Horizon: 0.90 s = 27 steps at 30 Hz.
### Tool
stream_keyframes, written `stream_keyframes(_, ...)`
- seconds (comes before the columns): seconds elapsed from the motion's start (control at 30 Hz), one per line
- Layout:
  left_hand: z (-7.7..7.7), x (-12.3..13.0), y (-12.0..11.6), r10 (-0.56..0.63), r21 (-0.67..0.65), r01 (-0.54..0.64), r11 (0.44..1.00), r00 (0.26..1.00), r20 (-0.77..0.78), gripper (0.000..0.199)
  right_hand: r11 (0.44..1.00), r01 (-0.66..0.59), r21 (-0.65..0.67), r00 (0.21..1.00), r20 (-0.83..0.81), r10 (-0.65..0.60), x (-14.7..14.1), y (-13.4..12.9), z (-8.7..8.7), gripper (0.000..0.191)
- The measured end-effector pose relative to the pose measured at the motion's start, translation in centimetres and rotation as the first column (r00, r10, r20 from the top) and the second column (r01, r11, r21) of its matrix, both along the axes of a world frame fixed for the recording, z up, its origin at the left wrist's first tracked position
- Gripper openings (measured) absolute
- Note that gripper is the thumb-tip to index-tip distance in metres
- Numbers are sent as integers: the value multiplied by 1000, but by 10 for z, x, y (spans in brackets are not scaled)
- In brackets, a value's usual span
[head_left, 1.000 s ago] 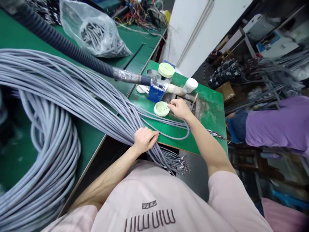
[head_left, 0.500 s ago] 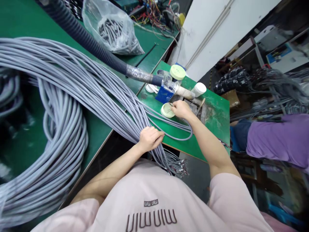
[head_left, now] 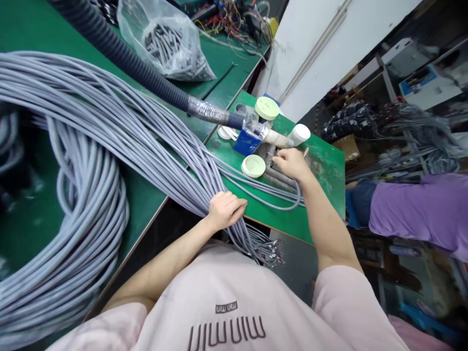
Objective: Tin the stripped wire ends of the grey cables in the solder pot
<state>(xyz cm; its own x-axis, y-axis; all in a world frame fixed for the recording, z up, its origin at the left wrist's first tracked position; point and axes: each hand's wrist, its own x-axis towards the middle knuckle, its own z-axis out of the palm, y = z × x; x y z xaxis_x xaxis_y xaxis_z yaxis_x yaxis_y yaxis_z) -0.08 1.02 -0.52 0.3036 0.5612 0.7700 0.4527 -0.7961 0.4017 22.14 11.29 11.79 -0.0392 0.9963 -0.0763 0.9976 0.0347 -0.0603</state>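
My left hand [head_left: 225, 210] is closed over a thick bundle of grey cables [head_left: 175, 165] where it crosses the gap between the tables. Wire ends [head_left: 272, 252] of the bundle hang below it. My right hand [head_left: 290, 163] pinches the end of one grey cable [head_left: 281, 208], which loops back toward the bundle. Its fingertips are over a dirty metal block [head_left: 280, 180], and the tip of the cable is hard to make out. A shallow pale green dish [head_left: 253, 166] lies just left of that hand.
A dark corrugated hose [head_left: 146, 73] runs to a pale nozzle [head_left: 280, 140] beside a blue box [head_left: 247, 142]. Behind stand a pale green round lid [head_left: 266, 107] and a white jar [head_left: 301, 133]. A plastic bag [head_left: 166, 44] holds short cable pieces. A person in purple [head_left: 417, 209] is at the right.
My right hand has moved right, from above the pale green dish to the metal block, carrying the cable end along. My left hand keeps its hold on the bundle.
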Motion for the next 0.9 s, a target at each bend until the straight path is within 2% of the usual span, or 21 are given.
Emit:
stream_keyframes(0.13,1,0,1,-8,11,8,1000,1000,19,3,982,184,31,980,-79,-181,46,-2,-1,29)
stream_keyframes(0.27,3,1,2,-18,30,17,999,999,35,8,954,300,5,952,-66,-299,72,-1,-14,31)
stream_keyframes(0.47,4,0,1,-11,32,11,999,1000,28,7,928,370,-45,929,49,-367,81,7,-28,25)
stream_keyframes(0.9,3,1,1,-17,24,16,1000,999,37,7,909,406,-94,912,104,-397,88,14,-36,24)
